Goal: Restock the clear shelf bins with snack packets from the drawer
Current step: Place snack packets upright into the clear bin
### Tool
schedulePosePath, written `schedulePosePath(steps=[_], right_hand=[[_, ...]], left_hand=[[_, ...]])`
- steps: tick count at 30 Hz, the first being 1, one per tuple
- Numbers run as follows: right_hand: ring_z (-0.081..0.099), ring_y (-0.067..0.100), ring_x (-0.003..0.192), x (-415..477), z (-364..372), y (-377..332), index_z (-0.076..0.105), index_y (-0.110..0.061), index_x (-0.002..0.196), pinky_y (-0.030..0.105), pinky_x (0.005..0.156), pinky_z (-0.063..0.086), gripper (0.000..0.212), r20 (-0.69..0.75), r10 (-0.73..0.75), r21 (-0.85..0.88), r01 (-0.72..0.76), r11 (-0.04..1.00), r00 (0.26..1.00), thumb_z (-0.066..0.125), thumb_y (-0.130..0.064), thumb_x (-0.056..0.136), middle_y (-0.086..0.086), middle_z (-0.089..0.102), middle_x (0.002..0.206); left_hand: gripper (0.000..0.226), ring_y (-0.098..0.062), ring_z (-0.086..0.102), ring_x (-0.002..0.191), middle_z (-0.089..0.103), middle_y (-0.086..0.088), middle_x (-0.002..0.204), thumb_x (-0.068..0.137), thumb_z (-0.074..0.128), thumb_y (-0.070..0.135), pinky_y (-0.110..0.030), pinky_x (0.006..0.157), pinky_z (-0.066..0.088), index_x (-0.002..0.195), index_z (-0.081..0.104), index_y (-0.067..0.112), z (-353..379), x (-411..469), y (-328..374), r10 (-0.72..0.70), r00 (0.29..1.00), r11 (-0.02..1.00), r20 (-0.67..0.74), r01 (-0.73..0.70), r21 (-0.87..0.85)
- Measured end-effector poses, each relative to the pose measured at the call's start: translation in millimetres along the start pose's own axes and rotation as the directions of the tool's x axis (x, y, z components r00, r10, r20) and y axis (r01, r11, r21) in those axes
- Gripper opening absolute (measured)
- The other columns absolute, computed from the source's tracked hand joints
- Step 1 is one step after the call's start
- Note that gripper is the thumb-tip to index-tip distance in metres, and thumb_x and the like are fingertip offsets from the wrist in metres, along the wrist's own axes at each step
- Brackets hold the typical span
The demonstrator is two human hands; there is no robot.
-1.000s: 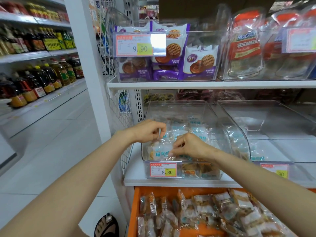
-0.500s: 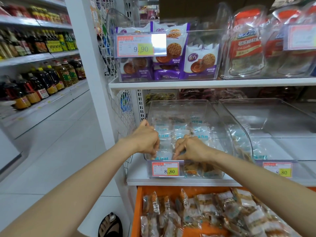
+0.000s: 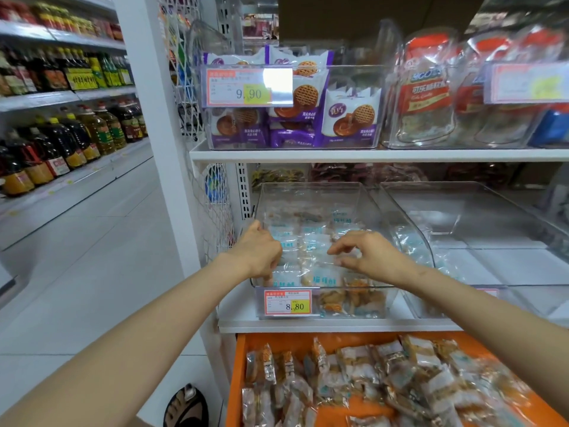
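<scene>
At frame centre both hands reach into the bin (image 3: pixel 308 195), the left hand (image 3: pixel 258 254) curled among packets (image 3: pixel 323 277), its grip unclear, the right hand (image 3: pixel 372 254) loose-fingered above them.

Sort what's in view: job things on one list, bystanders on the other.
Job: clear bin, snack packets in it, orange drawer, drawer packets, left hand, right hand, neighbouring clear bin.
Bystanders: purple biscuit packs, oil bottles, red-labelled bags, sandal.
</scene>
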State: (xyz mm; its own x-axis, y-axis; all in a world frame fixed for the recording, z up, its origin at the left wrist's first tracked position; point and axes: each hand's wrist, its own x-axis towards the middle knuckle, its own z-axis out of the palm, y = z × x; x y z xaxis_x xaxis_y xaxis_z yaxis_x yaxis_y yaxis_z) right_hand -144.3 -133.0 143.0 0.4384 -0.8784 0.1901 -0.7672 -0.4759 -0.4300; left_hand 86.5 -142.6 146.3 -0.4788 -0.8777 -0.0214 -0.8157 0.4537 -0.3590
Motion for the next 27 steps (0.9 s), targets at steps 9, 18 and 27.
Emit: schedulePosePath(steps=[9, 18, 27], right_hand=[[0.061, 0.025, 0.103, -11, -1, 5, 0.065, -0.017, 0.107, 0.03, 0.082, 0.048, 0.023, 0.139, 0.17, -0.431, -0.095, 0.897, 0.976, 0.053, -0.009, 0.089, 0.006, 0.068, 0.108], [0.062, 0.018, 0.096, -37, -9, -9, 0.063, -0.022, 0.112, 0.034, 0.081, 0.051, 0.022, -0.063, 0.082, -0.324, -0.098, 0.941, 0.995, 0.055, -0.019, 0.091, -0.002, 0.067, 0.108], [0.06, 0.017, 0.091, -113, 64, 3, 0.063, -0.02, 0.108, 0.026, 0.069, 0.038, 0.019, 0.296, -0.009, -0.213, 0.075, 0.974, 0.955, 0.055, -0.028, 0.093, 0.0, 0.067, 0.102]], left_hand=[[0.017, -0.017, 0.055, 0.101, 0.066, 0.002, 0.102, 0.09, 0.057, 0.033, -0.03, 0.092, 0.025, 0.101, 0.062, 0.021, 1, -9, 8, -0.055, 0.997, 0.998, -0.055, 0.052, -0.04], [0.023, -0.014, 0.047, 0.11, 0.059, 0.007, 0.112, 0.091, 0.055, 0.038, -0.03, 0.092, 0.031, 0.106, 0.057, 0.021, -24, -36, 28, -0.114, 0.952, 0.961, -0.284, 0.033, -0.276], [0.019, -0.009, 0.058, 0.082, 0.063, 0.013, 0.087, 0.086, 0.063, 0.035, -0.018, 0.055, 0.032, 0.098, 0.056, 0.022, 49, -81, 119, 0.123, 0.988, 0.763, 0.097, -0.032, -0.645]])
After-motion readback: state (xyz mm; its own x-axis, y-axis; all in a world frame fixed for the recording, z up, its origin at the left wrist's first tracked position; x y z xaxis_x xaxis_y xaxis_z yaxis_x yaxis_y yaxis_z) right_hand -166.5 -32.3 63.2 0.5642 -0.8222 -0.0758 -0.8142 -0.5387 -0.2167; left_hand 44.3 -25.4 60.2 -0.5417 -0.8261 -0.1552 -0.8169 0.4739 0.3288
